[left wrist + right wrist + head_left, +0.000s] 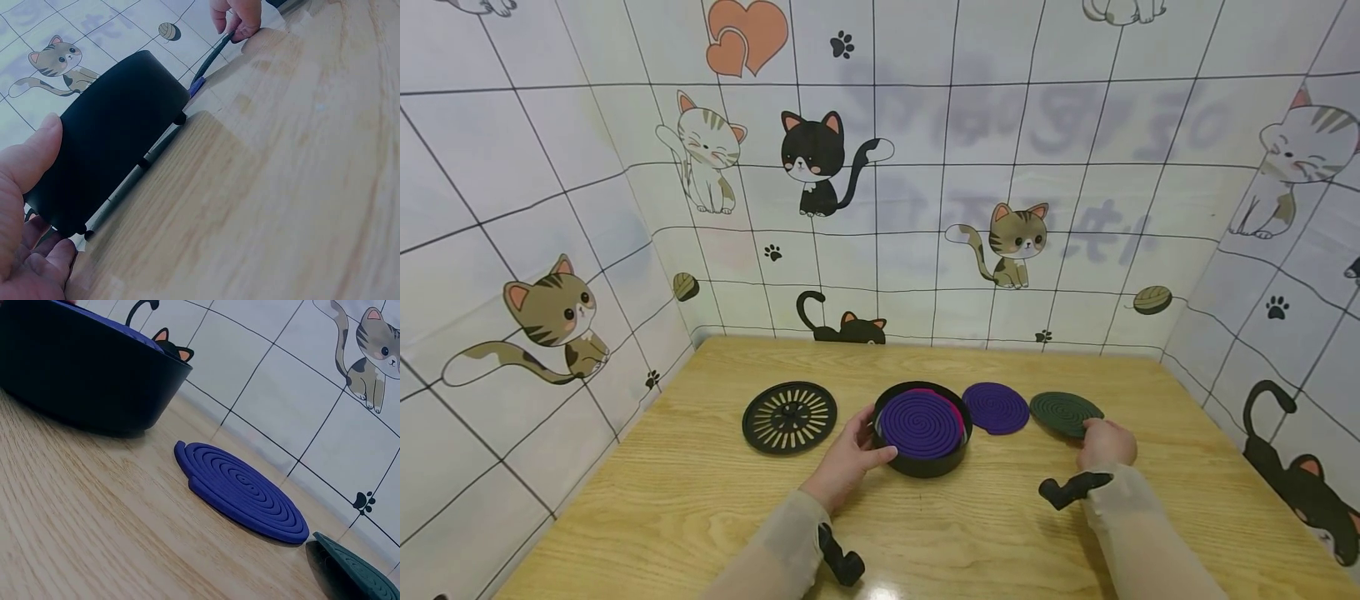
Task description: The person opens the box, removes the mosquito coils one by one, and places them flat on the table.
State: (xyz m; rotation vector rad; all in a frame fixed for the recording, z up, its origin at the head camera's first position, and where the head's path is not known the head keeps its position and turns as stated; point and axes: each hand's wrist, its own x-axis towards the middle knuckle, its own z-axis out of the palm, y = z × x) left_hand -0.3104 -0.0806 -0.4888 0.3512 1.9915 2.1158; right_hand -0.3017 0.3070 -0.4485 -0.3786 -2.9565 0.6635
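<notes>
My left hand (842, 463) grips the left side of a round black mosquito coil holder (925, 468), thumb on its outer wall and fingers low by its base in the left wrist view. A purple mosquito coil (919, 425) lies inside, with a pink edge showing beneath it. To the right, my right hand (1108, 445) pinches the near right edge of a dark green mosquito coil (1063, 412), which is tilted with that edge raised off the table. Another purple coil (245, 487) lies flat between the holder and the green one.
The black slotted lid (789, 418) lies on the wooden table (925, 533) left of the holder. Behind and on both sides rise walls (917, 192) covered with a cat-print sheet. Small black mounts (841, 560) are strapped to both wrists.
</notes>
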